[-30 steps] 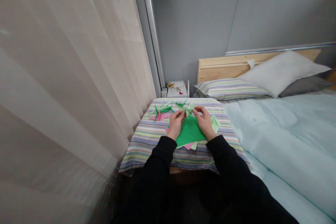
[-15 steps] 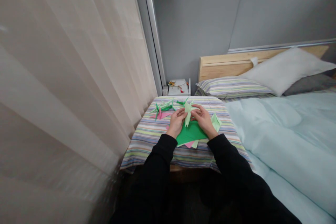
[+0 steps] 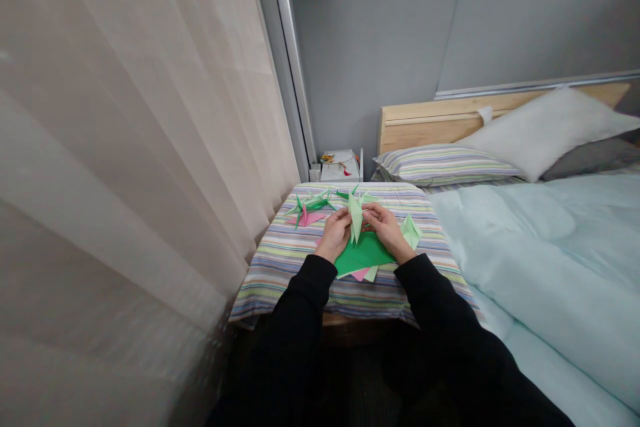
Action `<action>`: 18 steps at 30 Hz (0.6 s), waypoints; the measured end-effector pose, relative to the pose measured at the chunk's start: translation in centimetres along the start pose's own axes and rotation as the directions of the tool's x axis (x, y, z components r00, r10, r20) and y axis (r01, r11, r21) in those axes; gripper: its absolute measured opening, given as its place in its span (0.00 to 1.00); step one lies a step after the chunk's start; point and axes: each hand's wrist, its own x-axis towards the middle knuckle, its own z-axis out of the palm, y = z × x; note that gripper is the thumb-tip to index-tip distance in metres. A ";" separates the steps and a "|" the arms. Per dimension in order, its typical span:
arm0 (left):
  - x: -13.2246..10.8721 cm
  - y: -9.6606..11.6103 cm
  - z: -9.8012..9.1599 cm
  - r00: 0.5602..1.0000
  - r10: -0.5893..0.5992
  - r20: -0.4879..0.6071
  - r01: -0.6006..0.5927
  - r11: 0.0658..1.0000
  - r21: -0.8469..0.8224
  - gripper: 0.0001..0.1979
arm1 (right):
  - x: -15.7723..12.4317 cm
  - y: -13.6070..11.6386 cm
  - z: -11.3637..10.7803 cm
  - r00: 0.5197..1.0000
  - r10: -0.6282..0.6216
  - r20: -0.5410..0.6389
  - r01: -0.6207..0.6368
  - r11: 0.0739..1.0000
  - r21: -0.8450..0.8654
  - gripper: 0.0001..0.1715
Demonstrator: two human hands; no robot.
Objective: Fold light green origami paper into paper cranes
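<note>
Over striped cloth (image 3: 295, 283), left hand (image 3: 335, 235) and right hand (image 3: 387, 232) pinch a pale green paper crane (image 3: 355, 217); squeezing hard could probably crumple it.

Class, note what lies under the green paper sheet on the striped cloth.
Pink paper and pale green paper show at the near edge of the green paper sheet. The sheet covers the rest.

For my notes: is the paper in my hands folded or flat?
Folded: the pale green paper stands pointed between left hand and right hand.
</note>
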 end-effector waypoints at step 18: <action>-0.2 0.0 0.4 0.987 0.153 0.056 -0.161 0.965 0.208 0.17 | -0.1 0.2 -0.2 0.964 -0.209 -0.161 0.160 0.948 -0.275 0.17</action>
